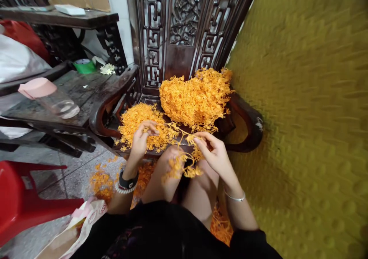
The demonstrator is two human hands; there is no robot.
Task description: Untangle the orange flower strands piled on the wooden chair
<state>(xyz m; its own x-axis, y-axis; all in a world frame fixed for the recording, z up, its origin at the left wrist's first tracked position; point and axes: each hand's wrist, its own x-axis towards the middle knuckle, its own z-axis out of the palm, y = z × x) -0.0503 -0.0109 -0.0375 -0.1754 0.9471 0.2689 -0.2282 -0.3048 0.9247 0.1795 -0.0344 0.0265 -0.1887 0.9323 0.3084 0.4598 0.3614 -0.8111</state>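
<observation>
An orange sprig [181, 131], plastic-looking with thin branches and small flower-like tips, is stretched between my two hands above my knees. My left hand [142, 136] is closed in a pinch at the thin left end of its stem. The fingers of my right hand [211, 149] pinch the sprig on the right, and some branches hang down, blurred, between my knees. Behind my left hand lies a loose pile of orange pieces [140, 117] on a dark carved wooden chair [180, 61]. A larger, taller orange heap [195, 98] rests against the chair's back.
A dark wooden side table [74, 88] at left bears a clear bottle with a pink lid [51, 96] and a green tape roll [84, 66]. A red plastic stool [17, 201] stands lower left. Orange bits [102, 182] litter the floor. A yellow textured surface [304, 117] fills the right.
</observation>
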